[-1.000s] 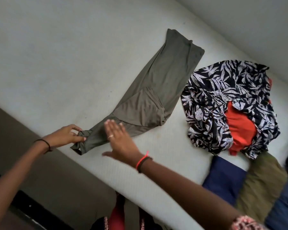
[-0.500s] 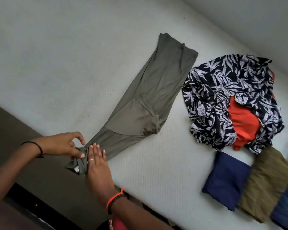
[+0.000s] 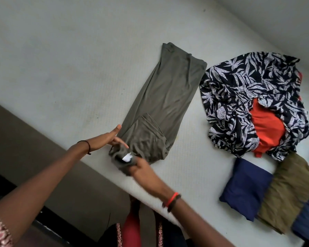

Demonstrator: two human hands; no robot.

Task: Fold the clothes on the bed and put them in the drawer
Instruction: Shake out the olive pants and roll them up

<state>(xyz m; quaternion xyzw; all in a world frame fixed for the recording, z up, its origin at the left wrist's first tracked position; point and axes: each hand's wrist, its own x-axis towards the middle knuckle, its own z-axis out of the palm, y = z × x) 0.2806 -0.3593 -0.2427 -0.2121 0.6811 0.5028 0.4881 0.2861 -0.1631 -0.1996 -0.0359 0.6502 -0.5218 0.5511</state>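
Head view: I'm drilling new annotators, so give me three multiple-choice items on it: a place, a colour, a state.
1. Where does the leaf-print garment lie from the olive-grey garment? A) to its right B) to its left C) on top of it
2. The inner garment amid the leaf print is: A) yellow B) white C) orange-red
3. The right hand: A) lies flat, empty B) grips the olive-grey garment's near end C) hangs empty
Answers: 1 A, it lies alongside on the right. 2 C, orange-red shows amid the print. 3 B, its fingers curl round the cloth beside the white tag.
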